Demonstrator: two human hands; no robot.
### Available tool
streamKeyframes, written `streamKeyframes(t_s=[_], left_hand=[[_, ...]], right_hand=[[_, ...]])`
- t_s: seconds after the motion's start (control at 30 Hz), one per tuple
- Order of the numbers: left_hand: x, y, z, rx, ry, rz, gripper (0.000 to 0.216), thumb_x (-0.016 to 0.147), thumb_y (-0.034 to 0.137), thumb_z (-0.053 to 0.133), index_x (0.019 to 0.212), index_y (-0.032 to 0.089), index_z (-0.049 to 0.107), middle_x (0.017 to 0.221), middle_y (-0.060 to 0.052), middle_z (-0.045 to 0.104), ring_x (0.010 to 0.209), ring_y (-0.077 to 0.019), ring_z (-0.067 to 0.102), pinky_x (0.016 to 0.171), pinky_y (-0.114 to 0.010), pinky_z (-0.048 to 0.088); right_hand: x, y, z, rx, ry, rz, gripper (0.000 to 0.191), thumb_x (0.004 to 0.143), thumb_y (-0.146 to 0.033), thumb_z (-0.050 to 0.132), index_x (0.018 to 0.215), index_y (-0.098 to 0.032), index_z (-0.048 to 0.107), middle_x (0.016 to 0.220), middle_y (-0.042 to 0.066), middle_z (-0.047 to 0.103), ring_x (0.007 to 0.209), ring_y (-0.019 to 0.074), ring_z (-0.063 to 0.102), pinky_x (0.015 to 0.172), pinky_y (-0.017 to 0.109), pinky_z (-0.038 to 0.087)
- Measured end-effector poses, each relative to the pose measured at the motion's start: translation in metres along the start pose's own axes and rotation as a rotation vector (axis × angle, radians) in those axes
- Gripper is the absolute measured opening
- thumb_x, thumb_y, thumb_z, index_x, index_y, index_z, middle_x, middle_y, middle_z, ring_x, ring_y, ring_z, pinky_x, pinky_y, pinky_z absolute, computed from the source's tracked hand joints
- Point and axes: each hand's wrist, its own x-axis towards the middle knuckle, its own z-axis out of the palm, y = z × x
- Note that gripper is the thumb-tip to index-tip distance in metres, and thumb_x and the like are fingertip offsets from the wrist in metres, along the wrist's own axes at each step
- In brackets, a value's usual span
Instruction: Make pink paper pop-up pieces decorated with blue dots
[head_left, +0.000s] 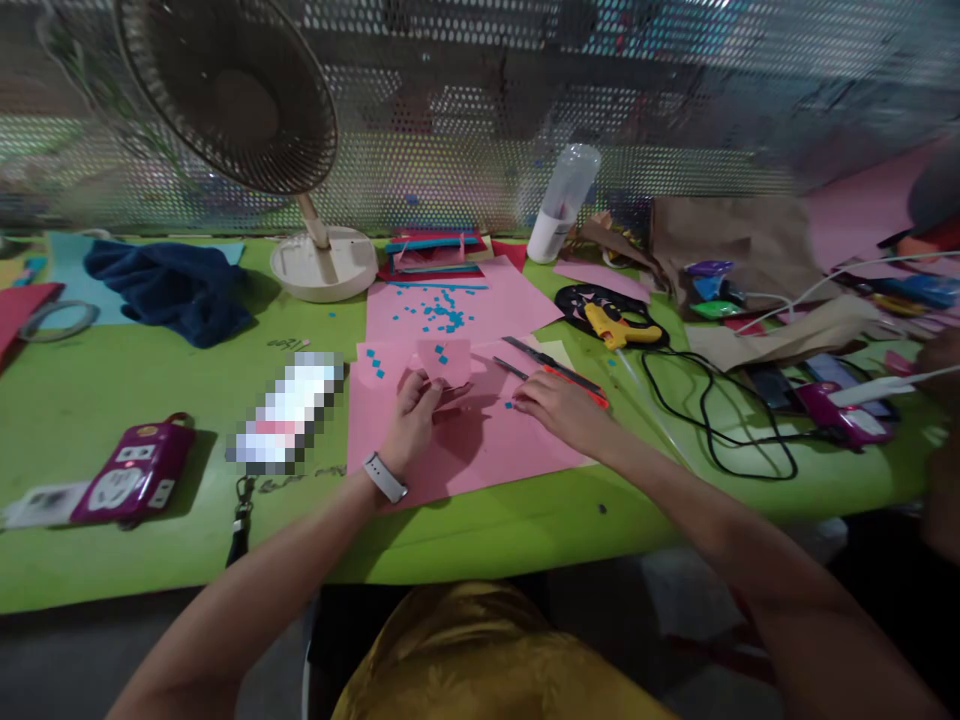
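My left hand (pixel 411 420), with a white watch band on its wrist, is closed on a small pink paper piece (pixel 454 372) that carries a few blue squares. It holds the piece tilted up over a larger pink sheet (pixel 480 468). At the fingertips of my right hand (pixel 561 408) is a tiny blue paper square (pixel 509 405), and those fingers are pinched together. Just beyond that hand lie an orange utility knife (pixel 576 380) and a pointed dark tool. Many loose blue squares (pixel 448 316) are scattered on another pink sheet (pixel 390 312) behind.
A fan (pixel 322 268) stands at the back left, near a dark blue cloth (pixel 172 290). On the left are a blurred-out phone (pixel 289 415) and a purple power strip (pixel 135 470). To the right lie a yellow glue gun (pixel 619 325), black cable (pixel 709 440) and brown paper (pixel 739 240). A bottle (pixel 564 205) stands behind.
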Motion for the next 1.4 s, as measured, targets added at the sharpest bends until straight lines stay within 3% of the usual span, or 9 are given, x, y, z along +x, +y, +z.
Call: streamKeyframes(t_s=[0.23, 0.57, 1.4], left_hand=[[-0.002, 0.001, 0.003, 0.009, -0.009, 0.001, 0.029, 0.081, 0.040, 0.070, 0.090, 0.021, 0.049, 0.098, -0.004, 0.064, 0.107, -0.0285, 0.069, 0.084, -0.041, 0.058], [-0.001, 0.000, 0.004, -0.012, 0.013, 0.011, 0.038, 0.075, 0.042, 0.075, 0.084, 0.020, 0.046, 0.096, -0.004, 0.067, 0.104, -0.0291, 0.070, 0.083, -0.039, 0.057], [0.001, -0.003, 0.001, -0.015, -0.010, 0.047, 0.033, 0.079, 0.042, 0.073, 0.087, 0.020, 0.049, 0.092, -0.002, 0.065, 0.104, -0.0275, 0.071, 0.087, -0.042, 0.058]], right_hand=[[0.007, -0.002, -0.002, 0.004, -0.030, -0.002, 0.011, 0.093, -0.018, 0.057, 0.095, -0.020, 0.067, 0.100, 0.009, 0.069, 0.100, 0.0243, 0.062, 0.091, 0.044, 0.049], [0.009, -0.005, -0.005, 0.074, -0.083, 0.096, 0.007, 0.090, -0.015, 0.060, 0.091, -0.020, 0.065, 0.097, 0.006, 0.068, 0.094, 0.0205, 0.064, 0.084, 0.035, 0.049], [0.011, -0.003, -0.003, 0.231, -0.021, 0.161, 0.009, 0.084, -0.015, 0.063, 0.081, -0.022, 0.067, 0.088, 0.003, 0.070, 0.085, 0.0184, 0.064, 0.078, 0.033, 0.046]])
